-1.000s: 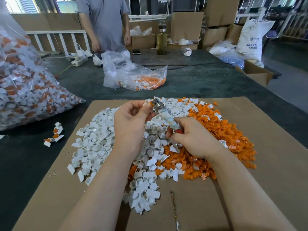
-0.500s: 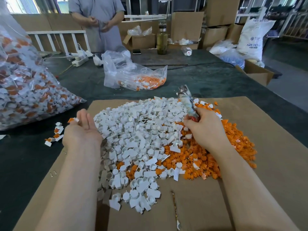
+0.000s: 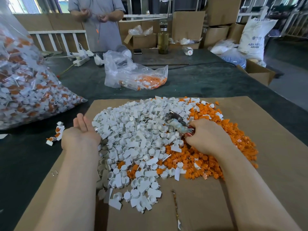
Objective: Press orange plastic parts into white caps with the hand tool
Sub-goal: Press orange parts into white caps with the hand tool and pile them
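Observation:
A heap of white caps (image 3: 133, 140) covers the middle of a cardboard sheet (image 3: 270, 164), with a heap of orange plastic parts (image 3: 233, 139) on its right side. My right hand (image 3: 206, 135) rests on the orange heap and grips the hand tool (image 3: 176, 121), whose metal tip points up and left over the caps. My left hand (image 3: 81, 130) hovers palm up at the left edge of the white heap, fingers relaxed, holding nothing. A few assembled caps (image 3: 56, 132) lie on the dark table left of it.
A big clear bag of assembled caps (image 3: 25, 90) fills the left. A smaller bag with orange parts (image 3: 133, 75) lies beyond the cardboard. A person (image 3: 98, 22) stands at the far side. Boxes, a bottle (image 3: 162, 39) and a white sack (image 3: 253, 37) stand behind.
My left hand went from the tool tip out to the left and let go of an assembled cap; its palm is now bare. My right hand lowered the tool onto the heap.

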Motion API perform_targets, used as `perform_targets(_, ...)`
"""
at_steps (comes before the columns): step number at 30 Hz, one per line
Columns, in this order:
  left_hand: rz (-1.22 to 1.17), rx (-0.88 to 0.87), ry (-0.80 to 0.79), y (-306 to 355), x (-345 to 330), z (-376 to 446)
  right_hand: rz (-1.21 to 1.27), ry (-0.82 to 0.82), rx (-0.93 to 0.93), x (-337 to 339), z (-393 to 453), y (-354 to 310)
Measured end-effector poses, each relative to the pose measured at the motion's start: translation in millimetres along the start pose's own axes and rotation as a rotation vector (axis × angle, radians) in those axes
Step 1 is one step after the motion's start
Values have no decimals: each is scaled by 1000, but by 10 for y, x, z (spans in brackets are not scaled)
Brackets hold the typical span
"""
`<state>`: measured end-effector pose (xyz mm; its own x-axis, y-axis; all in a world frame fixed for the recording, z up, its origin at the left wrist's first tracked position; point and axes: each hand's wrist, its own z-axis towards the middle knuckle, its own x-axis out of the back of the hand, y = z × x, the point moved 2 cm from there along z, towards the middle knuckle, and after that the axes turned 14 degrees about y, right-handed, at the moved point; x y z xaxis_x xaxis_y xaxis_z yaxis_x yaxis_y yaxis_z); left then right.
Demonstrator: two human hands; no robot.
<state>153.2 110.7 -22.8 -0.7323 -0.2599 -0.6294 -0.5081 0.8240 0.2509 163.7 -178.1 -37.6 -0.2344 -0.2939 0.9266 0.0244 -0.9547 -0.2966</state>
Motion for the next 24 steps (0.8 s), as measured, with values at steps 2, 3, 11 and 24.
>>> perform_targets(2,1,3,-34,-12,-9,8,-38,7,7,7,-12,-20)
perform_targets(3,33,-12,-61,-16,-19,14,-54,10,10,7,-15,-27)
perform_targets(11,1257,-826,-585,-325,-4,-306,-109,16,23,-10,-33,-58)
perform_targets(24,2057,-1383,-866,-654,104,-280,207,199,-39,32,17,-58)
